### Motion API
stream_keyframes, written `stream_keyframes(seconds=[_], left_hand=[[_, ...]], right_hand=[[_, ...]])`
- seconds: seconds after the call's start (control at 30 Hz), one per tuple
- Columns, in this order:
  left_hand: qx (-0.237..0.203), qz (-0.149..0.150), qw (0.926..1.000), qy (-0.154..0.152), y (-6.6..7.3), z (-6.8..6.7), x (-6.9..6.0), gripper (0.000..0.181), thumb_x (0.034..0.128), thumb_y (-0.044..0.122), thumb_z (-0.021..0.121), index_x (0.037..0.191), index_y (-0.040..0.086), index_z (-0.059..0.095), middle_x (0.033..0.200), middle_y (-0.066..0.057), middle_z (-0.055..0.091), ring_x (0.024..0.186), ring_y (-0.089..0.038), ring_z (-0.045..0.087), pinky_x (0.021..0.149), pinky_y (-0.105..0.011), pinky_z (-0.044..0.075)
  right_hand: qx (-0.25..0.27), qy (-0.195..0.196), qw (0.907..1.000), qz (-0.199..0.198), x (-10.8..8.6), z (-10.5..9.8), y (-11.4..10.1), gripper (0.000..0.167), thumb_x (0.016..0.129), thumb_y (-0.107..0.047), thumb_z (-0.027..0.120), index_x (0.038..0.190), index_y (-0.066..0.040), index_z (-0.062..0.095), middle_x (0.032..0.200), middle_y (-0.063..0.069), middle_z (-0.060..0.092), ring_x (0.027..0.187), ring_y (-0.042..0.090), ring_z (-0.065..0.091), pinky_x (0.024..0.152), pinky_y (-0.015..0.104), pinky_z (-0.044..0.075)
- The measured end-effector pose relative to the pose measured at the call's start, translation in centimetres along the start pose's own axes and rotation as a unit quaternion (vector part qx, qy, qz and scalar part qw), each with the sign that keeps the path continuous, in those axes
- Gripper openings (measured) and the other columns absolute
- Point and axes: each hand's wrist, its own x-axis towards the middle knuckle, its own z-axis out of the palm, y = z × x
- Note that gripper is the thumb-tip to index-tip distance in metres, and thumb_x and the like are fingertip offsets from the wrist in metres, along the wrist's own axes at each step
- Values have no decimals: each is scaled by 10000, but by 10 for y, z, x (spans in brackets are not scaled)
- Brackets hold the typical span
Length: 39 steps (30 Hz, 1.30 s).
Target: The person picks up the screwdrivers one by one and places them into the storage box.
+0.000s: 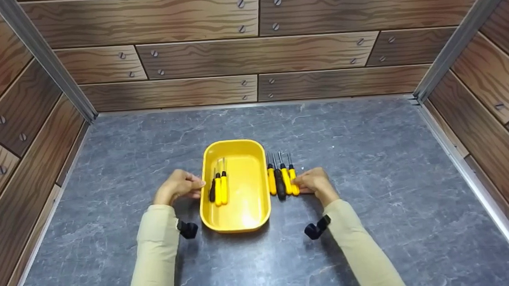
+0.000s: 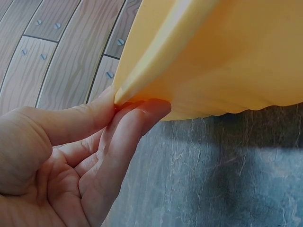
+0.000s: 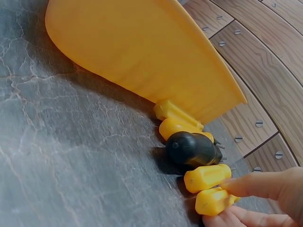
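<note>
With thumb and fingers my left hand (image 1: 180, 186) pinches the left rim of a yellow plastic tray (image 1: 237, 229); the left wrist view shows this grip on the tray's lip (image 2: 156, 61) up close. Inside the tray, at its left, lie a black-handled screwdriver (image 1: 212, 191) and two yellow-handled screwdrivers (image 1: 224, 190). Several more screwdrivers stand in a row along the tray's right outer side, one with a thick black handle (image 3: 191, 149). My right hand (image 1: 313, 181) pinches the yellow handle of the outermost screwdriver (image 3: 212, 201), beside another yellow screwdriver (image 3: 206, 178).
The dark marbled tabletop (image 1: 362, 163) extends around the tray. Wood-patterned panels (image 1: 198, 91) wall it at the back and both sides, with metal rails (image 1: 483, 197) along the edges. A small black camera (image 1: 188, 229) sits on each wrist.
</note>
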Motion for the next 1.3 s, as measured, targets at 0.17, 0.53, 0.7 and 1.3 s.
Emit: stream_keyframes(seconds=[0.17, 0.53, 0.7, 1.3], left_hand=[[38, 11, 10000, 24, 0, 0, 0, 269, 932, 38, 602, 1123, -152, 612, 702, -17, 644, 581, -55, 636, 639, -207, 634], [34, 74, 10000, -14, -1, -1, 2, 284, 925, 31, 611, 1127, -169, 604, 712, -22, 642, 584, -54, 636, 637, -208, 635], [31, 77, 10000, -54, -1, -1, 2, 285, 927, 30, 608, 1131, -168, 602, 705, -17, 647, 584, -52, 636, 641, -210, 636], [47, 55, 10000, -36, -1, 0, 1, 275, 927, 25, 606, 1128, -163, 608, 704, -14, 650, 589, -56, 639, 649, -219, 639]], right_hand=[[-44, 0, 10000, -23, 0, -1, -1, 309, 808, 27, 683, 1096, 131, 639, 602, -22, 619, 566, 61, 600, 606, 212, 630], [-43, -69, 10000, 20, -2, -4, -1, 316, 824, 29, 664, 1121, 130, 631, 634, -2, 648, 571, 63, 608, 636, 221, 635], [87, -113, 9999, 27, -4, -5, -3, 294, 839, 22, 656, 1113, 123, 621, 594, -41, 619, 554, 47, 601, 596, 192, 619], [231, -334, 9990, -210, -7, -10, -2, 345, 837, 35, 616, 1157, 161, 593, 632, -46, 635, 589, 53, 621, 612, 201, 627]])
